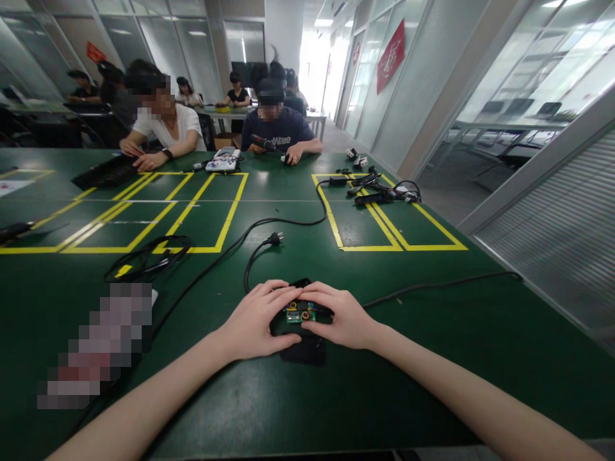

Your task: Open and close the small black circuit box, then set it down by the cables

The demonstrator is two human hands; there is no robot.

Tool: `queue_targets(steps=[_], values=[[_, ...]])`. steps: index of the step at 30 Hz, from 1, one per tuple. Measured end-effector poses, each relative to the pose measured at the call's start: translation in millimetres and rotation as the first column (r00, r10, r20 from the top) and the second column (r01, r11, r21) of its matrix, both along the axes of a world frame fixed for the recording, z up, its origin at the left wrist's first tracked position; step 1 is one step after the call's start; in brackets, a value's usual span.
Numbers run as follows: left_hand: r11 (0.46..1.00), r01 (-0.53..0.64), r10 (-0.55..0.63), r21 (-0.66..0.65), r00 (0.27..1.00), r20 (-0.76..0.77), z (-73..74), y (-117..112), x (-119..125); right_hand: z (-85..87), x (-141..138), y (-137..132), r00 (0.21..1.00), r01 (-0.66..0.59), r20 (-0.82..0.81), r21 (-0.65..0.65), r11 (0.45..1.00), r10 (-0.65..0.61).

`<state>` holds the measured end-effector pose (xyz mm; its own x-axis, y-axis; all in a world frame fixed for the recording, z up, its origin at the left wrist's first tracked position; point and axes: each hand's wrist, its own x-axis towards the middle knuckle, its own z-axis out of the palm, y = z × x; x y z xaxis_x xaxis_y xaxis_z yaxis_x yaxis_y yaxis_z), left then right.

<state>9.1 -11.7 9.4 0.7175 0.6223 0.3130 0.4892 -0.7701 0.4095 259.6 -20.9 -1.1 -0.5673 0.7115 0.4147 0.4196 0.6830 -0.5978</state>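
Note:
A small green circuit board point(294, 316) with copper-wound coils lies between my two hands, low over the green table. My left hand point(262, 320) arches around its left side, fingertips at the far edge and thumb stretched toward a black plastic piece point(303, 351). From the right, my right hand point(343, 317) grips the board, thumb at the near corner and fingers curled over the far side. Another black part point(302, 282) shows behind the fingertips, mostly covered. The black plastic piece lies flat, nearer me than the board. My fingers partly hide the board's edges.
A black plug on a cord point(275, 239) lies beyond my hands. A coiled cable point(148, 257) and a blurred-out object point(100, 346) are at left. Tangled black adapters point(372, 189) lie far right within yellow tape. Two people sit across the green table point(408, 397), handling parts.

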Motion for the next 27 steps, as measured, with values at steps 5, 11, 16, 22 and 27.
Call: queue_targets(steps=[5,11,16,22,27], values=[[0.999,-0.031,0.03,0.026,0.998,0.063,1.7,1.3,0.4,1.8,0.5,-0.4,0.999,0.021,0.049,0.008,1.0,-0.021],[0.996,-0.093,0.093,-0.008,0.991,0.099,2.2,1.8,-2.5,4.8,0.4,-2.0,0.99,0.017,0.136,0.066,0.998,-0.026],[0.996,-0.086,0.087,-0.017,0.991,0.098,1.3,3.1,-2.1,3.4,-4.1,-1.9,0.982,0.11,0.143,0.087,0.99,-0.122],[0.999,-0.045,0.047,-0.019,0.992,0.12,5.1,6.0,-1.1,3.9,-6.0,-3.1,0.987,0.097,0.118,0.077,0.992,-0.106],[0.999,-0.045,0.048,-0.028,0.99,0.132,4.1,6.4,-2.3,3.9,-3.7,-3.0,0.986,0.072,0.14,0.093,0.993,-0.085]])
